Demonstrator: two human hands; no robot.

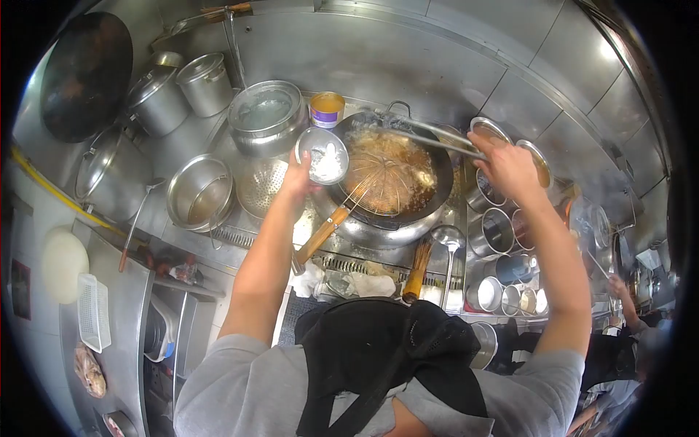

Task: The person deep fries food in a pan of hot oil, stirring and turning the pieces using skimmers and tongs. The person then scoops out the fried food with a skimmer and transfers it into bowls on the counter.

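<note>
Where liquid [424,175] bubbles, a strainer [378,186] lies.

A dark round pan [86,76] sits left of lidded steel pots [159,103].

Grey short sleeves [237,375], black apron [357,339]

Bright; glare spot on steel wall [408,62], upper right; fisheye curvature, black corners.
</note>
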